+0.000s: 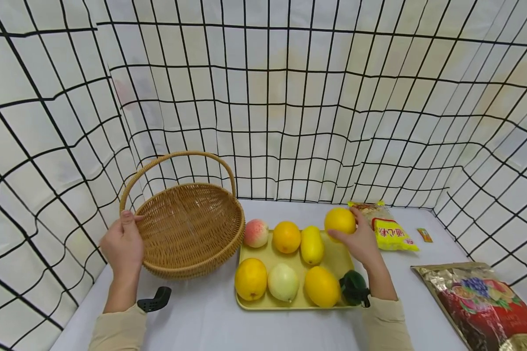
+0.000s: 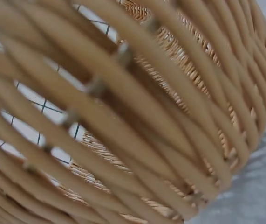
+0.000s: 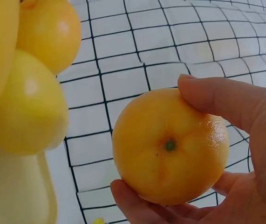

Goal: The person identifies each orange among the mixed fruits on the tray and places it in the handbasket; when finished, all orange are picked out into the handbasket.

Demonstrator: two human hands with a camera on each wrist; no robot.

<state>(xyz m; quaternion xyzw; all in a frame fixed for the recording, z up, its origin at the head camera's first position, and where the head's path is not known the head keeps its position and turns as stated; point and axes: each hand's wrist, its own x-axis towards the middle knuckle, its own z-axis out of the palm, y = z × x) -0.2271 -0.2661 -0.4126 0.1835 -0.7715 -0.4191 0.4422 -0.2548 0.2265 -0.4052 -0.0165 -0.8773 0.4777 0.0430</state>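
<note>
My left hand (image 1: 125,243) grips the left side of a brown wicker basket (image 1: 189,270), near the foot of its arched handle (image 1: 189,153). The basket tilts, showing its bare woven inside; its weave (image 2: 123,93) fills the left wrist view, where the hand is almost wholly hidden. My right hand (image 1: 362,239) holds an orange (image 1: 340,221) above the far right corner of a yellow tray (image 1: 263,305). In the right wrist view, thumb and fingers clasp the orange (image 3: 170,147) from opposite sides, its stem end facing the camera.
The tray bears a peach (image 1: 256,233), another orange (image 1: 286,237), a long yellow fruit (image 1: 312,245), a pale green round fruit (image 1: 283,282) and other yellow-orange fruit (image 1: 251,279). Rightward lie a yellow snack bag (image 1: 391,234), a small packet (image 1: 424,235) and a red bag (image 1: 496,307). Gridded cloth walls surround the table.
</note>
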